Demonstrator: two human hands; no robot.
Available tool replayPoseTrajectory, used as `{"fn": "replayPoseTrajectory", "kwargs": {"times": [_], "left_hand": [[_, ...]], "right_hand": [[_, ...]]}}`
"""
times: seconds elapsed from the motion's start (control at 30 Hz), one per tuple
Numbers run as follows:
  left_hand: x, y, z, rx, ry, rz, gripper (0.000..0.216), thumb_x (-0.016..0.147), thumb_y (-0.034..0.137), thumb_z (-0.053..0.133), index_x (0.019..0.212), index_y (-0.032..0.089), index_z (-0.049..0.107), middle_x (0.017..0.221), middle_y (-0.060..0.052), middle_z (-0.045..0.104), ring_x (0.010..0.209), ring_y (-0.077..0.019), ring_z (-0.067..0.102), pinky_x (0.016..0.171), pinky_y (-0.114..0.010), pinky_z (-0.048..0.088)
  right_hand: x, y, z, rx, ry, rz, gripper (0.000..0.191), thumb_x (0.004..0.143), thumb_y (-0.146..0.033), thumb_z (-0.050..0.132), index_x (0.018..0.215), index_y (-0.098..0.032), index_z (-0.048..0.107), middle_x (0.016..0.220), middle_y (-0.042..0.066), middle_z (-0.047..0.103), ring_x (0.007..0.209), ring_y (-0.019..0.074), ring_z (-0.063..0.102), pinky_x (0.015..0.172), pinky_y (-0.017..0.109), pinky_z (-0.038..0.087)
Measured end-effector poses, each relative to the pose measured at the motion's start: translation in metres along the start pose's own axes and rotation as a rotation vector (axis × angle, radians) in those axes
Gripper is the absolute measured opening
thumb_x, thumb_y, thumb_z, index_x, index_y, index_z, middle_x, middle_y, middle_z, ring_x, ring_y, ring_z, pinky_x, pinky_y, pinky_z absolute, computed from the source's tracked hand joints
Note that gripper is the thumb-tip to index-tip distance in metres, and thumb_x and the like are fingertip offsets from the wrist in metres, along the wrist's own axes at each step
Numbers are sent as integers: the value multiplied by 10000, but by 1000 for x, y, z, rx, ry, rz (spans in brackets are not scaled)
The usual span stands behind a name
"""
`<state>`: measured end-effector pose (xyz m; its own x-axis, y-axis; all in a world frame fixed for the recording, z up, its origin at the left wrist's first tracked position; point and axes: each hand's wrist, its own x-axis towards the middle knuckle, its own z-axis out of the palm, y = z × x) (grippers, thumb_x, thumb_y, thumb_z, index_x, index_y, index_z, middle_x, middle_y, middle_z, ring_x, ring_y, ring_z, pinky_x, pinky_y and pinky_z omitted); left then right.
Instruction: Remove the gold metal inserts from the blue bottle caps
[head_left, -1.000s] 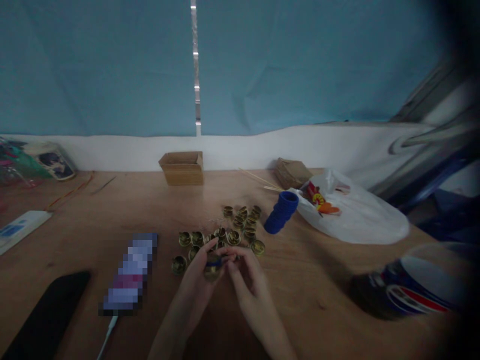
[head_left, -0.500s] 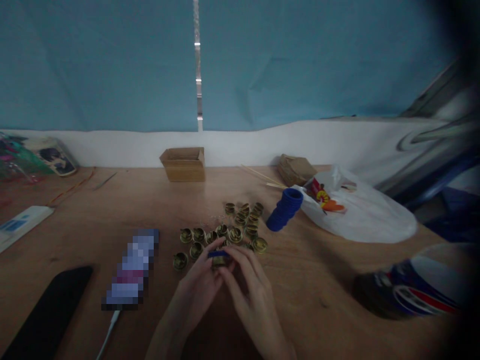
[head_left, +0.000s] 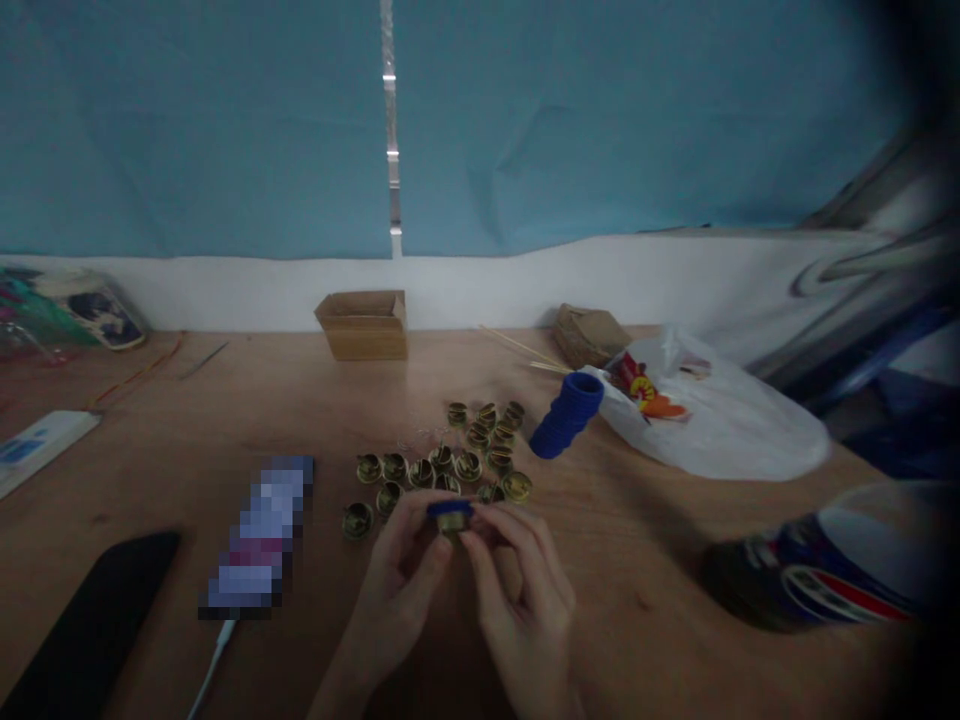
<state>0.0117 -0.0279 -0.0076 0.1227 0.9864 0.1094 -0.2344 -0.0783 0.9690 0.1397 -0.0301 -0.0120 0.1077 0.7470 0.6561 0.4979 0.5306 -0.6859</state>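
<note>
Between my two hands is a small round brass-coloured metal cap (head_left: 452, 523) with a blue ring (head_left: 448, 508) on its top. The fingers of my left hand (head_left: 405, 580) pinch its left side, and my right hand (head_left: 521, 580) grips the right side with thumb and fingertips. Just beyond my hands lie several similar brass-coloured caps (head_left: 468, 465), open side up, with small metal parts inside. A leaning stack of blue rings (head_left: 566, 415) stands to the right of them. Whether the held ring is fully seated on its cap, I cannot tell.
At the back are a small open cardboard box (head_left: 367, 330) and a brown paper packet (head_left: 591, 336). A white plastic bag (head_left: 750, 430) and a Pepsi container (head_left: 810, 570) are on the right. A phone (head_left: 259, 540) with a cable and a black object (head_left: 97, 620) lie left.
My hands have shifted slightly right with the cap. My left thumb now presses near its front underside, and the blue ring shows more clearly on top.
</note>
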Motion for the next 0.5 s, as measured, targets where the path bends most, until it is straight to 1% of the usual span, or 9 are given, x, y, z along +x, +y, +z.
{"fn": "replayPoseTrajectory", "kwargs": {"times": [0.07, 0.23, 0.4, 0.5], "left_hand": [[-1, -1, -1, 10, -4, 20, 221, 892, 233, 577, 1110, 270, 598, 1160, -54, 637, 1104, -228, 587, 976, -350, 439], [-3, -2, -1, 30, 7, 59, 205, 887, 224, 583, 1090, 248, 596, 1168, -79, 643, 1101, -249, 595, 954, -366, 453], [-5, -2, -1, 32, -15, 67, 188, 901, 213, 561, 1083, 249, 590, 1184, -82, 628, 1120, -251, 584, 982, -398, 443], [-5, -2, -1, 38, -20, 68, 164, 906, 214, 555, 1064, 244, 588, 1209, -87, 616, 1142, -260, 573, 980, -400, 446]], "right_hand": [[-1, -1, 1, 12, -2, -4, 267, 866, -58, 560, 1064, -235, 586, 1009, 56, 611, 964, 192, 603, 830, 351, 542], [-2, -2, 1, 33, -30, 5, 289, 869, -46, 534, 1089, -232, 559, 1014, 55, 586, 951, 182, 582, 810, 321, 525], [2, -2, -1, 58, -107, 16, 229, 873, -60, 476, 1033, -219, 516, 974, 51, 537, 905, 177, 545, 756, 302, 501], [3, -2, 0, 57, -132, 19, 208, 873, -63, 435, 1003, -218, 481, 956, 47, 510, 883, 172, 528, 742, 293, 489]]}}
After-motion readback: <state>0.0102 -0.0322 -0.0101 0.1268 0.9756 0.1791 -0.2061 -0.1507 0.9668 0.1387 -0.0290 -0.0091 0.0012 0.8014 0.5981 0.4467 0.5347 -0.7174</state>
